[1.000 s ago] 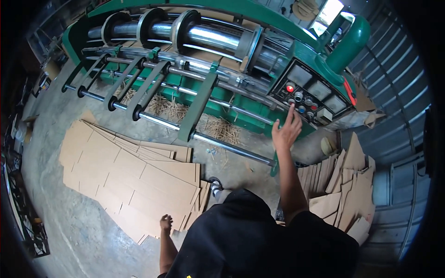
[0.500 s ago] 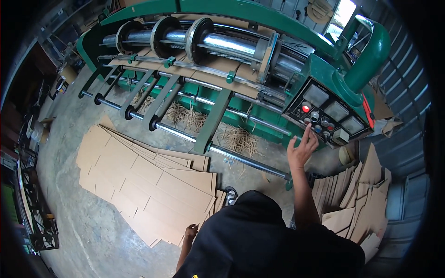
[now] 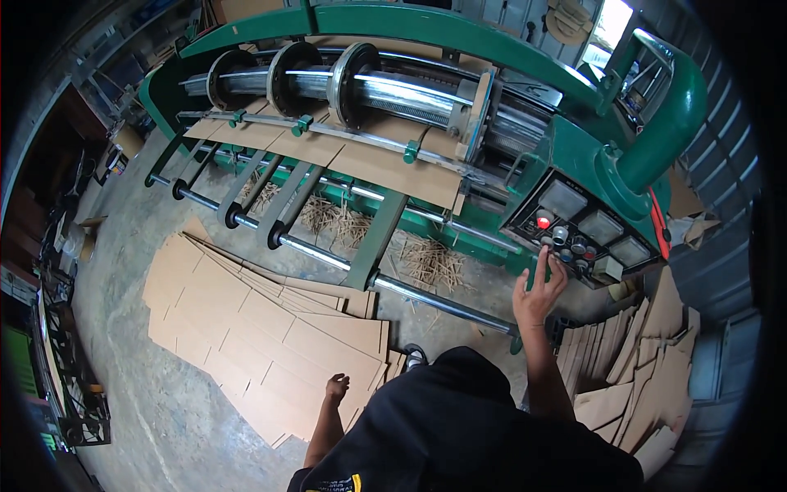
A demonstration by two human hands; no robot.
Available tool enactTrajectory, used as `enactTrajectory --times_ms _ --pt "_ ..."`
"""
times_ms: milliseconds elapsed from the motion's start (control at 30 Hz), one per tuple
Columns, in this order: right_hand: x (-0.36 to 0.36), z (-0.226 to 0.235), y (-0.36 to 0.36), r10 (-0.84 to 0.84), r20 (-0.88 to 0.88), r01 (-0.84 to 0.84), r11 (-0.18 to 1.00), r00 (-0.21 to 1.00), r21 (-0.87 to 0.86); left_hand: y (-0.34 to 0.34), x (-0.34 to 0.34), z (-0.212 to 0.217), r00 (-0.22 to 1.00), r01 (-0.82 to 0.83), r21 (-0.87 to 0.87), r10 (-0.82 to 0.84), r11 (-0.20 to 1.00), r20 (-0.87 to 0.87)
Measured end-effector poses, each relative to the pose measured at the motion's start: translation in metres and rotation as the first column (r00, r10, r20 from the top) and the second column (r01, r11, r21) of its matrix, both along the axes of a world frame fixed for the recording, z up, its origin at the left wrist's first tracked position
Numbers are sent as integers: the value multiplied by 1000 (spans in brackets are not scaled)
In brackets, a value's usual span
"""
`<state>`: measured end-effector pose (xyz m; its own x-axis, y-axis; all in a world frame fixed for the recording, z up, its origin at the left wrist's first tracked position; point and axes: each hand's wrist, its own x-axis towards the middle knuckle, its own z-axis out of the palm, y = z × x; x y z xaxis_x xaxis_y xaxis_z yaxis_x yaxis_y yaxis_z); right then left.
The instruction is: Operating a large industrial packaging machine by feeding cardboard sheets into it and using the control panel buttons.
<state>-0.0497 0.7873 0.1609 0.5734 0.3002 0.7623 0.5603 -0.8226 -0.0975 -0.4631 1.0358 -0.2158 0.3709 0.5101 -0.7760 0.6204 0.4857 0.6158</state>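
R hand (image 3: 537,297) at ctrl panel (image 3: 590,238), fingertip contact unclear

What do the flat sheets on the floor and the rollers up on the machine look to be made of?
Flat sheets: likely corrugated cardboard, matte brown, creased and cut like box blanks. Rollers: probably bare steel, shiny with bright streaks. Right hand is at the control panel.

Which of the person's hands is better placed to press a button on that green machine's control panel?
Probably the right hand: it is raised with fingertips at the control panel, by its buttons. The left hand hangs low, empty, over the cardboard sheets, far from the panel.
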Motion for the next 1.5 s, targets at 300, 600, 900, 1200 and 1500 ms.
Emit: enactTrajectory --times_ms 300,600,900,1200,1500 --pt "-4 11 6 9 -43 -12 998 999 -59 -31 48 -13 986 162 -64 -160 985 40" --pt "-14 37 14 -79 -240 25 976 968 -218 -9 81 11 999 36 -191 -28 981 44" --pt "-25 -19 -28 218 -191 -246 959 957 -142 10 168 26 930 -232 -326 307 917 201" --pt "-54 -59 35 411 -747 -766 611 523 -201 27 190 40 663 -629 -335 710 701 240" --pt "-97 -157 113 566 -621 -837 305 543 -455 12 73 183 602 -764 39 689 644 403"
